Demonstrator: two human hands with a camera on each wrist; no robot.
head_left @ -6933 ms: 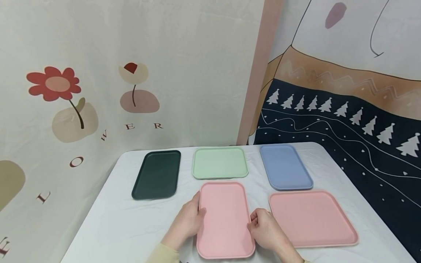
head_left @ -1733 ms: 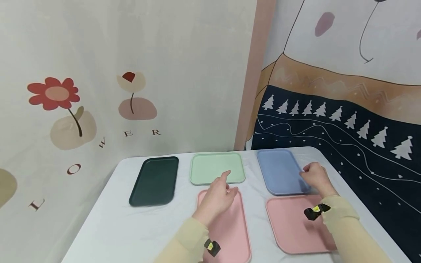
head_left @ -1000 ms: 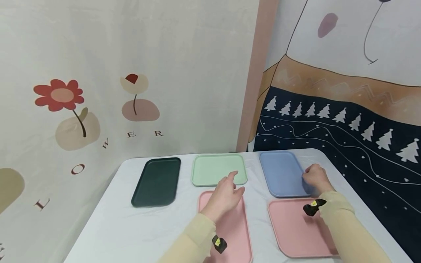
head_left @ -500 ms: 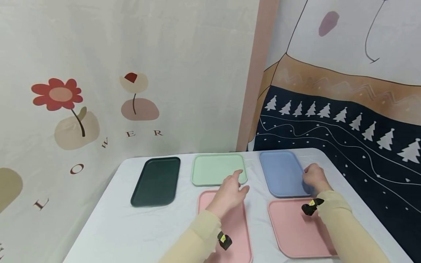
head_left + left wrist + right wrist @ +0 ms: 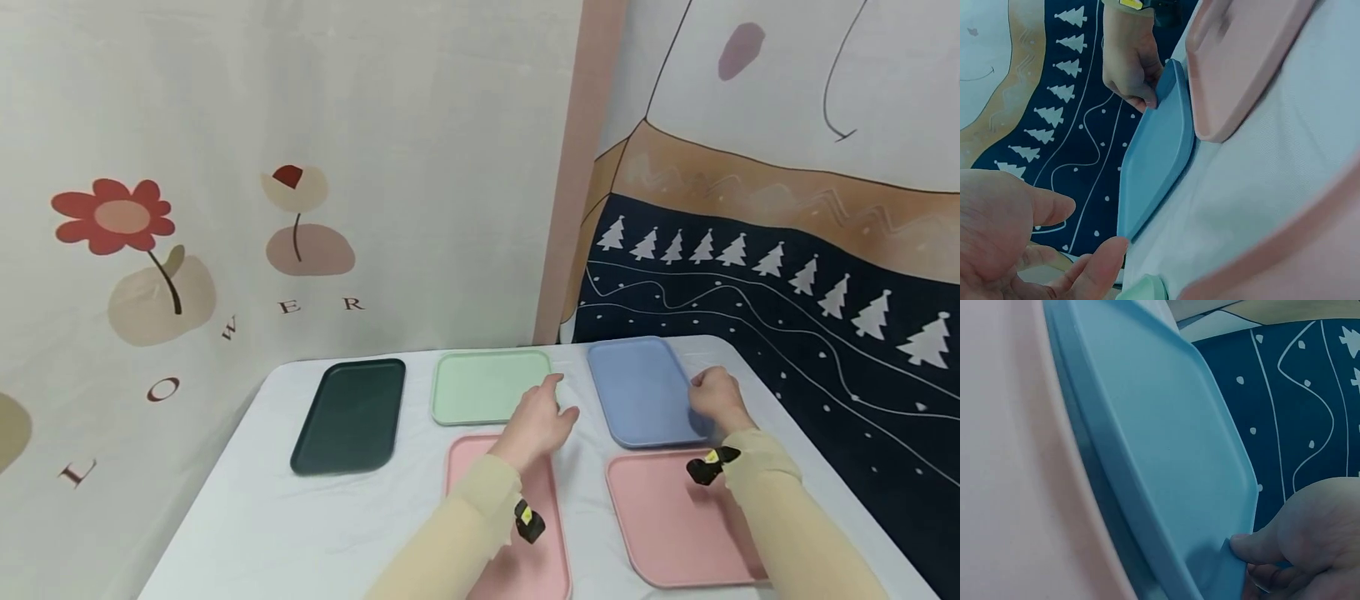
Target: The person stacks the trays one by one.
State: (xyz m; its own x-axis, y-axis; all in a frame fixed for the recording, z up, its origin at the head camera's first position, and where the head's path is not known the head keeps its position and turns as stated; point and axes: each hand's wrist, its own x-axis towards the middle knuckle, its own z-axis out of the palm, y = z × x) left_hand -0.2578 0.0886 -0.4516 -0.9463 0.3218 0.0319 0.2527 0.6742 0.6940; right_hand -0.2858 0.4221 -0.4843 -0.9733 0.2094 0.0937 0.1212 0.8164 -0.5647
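My right hand (image 5: 720, 395) pinches the right rim of the blue tray (image 5: 641, 392), near its front corner. In the right wrist view the thumb lies over the rim, and the other fingers are partly hidden below it. My left hand (image 5: 534, 423) hangs open over the far end of the upright-lying pink tray (image 5: 525, 575), close to the front right corner of the light green tray (image 5: 487, 387). Its thumb and fingers are spread and hold nothing. In the left wrist view its fingertips come near the far end of the blue tray (image 5: 1157, 150).
A second pink tray (image 5: 675, 517) lies sideways in front of the blue one, partly under my right forearm. The dark green tray (image 5: 348, 417) lies at the left on the white-covered table (image 5: 270, 533). Printed cloth (image 5: 450, 167) hangs behind the table.
Earlier both hands held the middle pink tray's sides; it now lies released. My right hand moved to the blue tray, whose far edge has just shifted slightly upward in view. My left hand drifts right.
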